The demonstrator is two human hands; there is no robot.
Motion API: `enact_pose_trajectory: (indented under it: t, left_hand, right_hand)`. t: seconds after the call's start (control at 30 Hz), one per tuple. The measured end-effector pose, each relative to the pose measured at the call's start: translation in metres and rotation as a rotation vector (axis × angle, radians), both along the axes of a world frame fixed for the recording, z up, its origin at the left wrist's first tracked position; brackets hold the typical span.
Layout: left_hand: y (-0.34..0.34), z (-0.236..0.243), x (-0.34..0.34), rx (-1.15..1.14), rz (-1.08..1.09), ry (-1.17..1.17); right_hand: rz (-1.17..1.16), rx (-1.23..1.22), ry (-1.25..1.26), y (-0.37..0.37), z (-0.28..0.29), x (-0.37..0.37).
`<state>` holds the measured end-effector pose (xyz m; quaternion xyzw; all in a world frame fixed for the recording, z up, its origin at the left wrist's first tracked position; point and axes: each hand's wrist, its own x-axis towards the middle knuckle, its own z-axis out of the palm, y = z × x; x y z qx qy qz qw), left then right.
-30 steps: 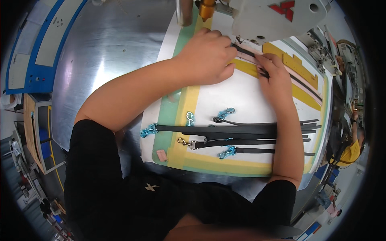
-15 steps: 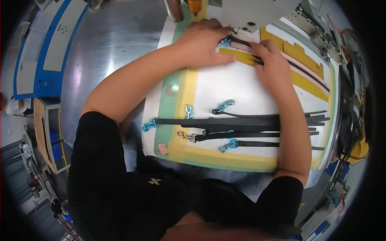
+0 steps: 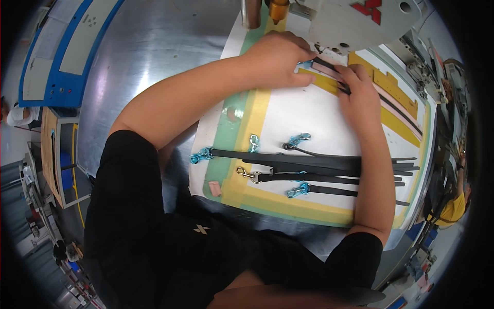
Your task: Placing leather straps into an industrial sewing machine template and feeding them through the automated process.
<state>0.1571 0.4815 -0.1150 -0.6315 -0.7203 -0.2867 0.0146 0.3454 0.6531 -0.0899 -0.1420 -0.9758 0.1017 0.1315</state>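
At the head of a sewing machine [image 3: 355, 23], my left hand [image 3: 278, 59] curls its fingers around the end of a black strap, with the thumb held apart. A blue-wrapped snap hook [image 3: 305, 64] peeks out beside those fingers. My right hand [image 3: 360, 95] presses its fingertips on the same black strap [image 3: 325, 64], farther right. Under its thumb sits a small dark item [image 3: 344, 88] whose kind I cannot make out. The strap lies along a pink strip [image 3: 388, 106] between yellow template pieces [image 3: 399, 118]. My left fingertips are partly hidden.
Nearer me, several black straps [image 3: 319, 164] with snap hooks [image 3: 202, 154] lie on the white, tape-edged board [image 3: 298, 113]. A pink scrap [image 3: 214, 188] rests at its lower left corner. A blue-and-grey control cabinet [image 3: 62, 56] stands left; a person in yellow [image 3: 453, 210] is far right.
The whole view has shifted, so the board and machine appear farther right. My left fingers now cover more of the snap hook. My right hand stays on the strap.
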Motion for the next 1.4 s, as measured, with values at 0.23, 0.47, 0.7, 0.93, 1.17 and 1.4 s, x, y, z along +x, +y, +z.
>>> enact_pose_trajectory:
  t: [0.23,0.47,0.7,0.93,1.17,1.4]
  left_hand:
    - [0.006,-0.025,-0.005,0.009,-0.077,-0.146]
    - [0.024,-0.022,-0.003,-0.002,-0.078,0.095]
    - [0.008,-0.013,0.019,-0.054,0.023,0.352]
    - [-0.015,0.008,0.024,-0.111,0.094,0.388]
    - [-0.011,0.016,0.028,-0.210,0.119,0.319]
    - [-0.009,0.009,0.023,-0.055,0.124,0.226]
  right_hand:
    - [0.022,0.033,0.020,0.011,-0.024,-0.004]
    - [0.064,-0.047,-0.017,0.025,-0.024,-0.001]
    - [0.019,0.074,-0.047,0.016,-0.029,0.004]
    - [0.041,0.069,-0.020,-0.006,-0.001,-0.010]
    - [0.045,0.048,-0.010,0.003,-0.006,0.000]
    - [0.047,0.065,-0.003,0.005,-0.008,-0.001]
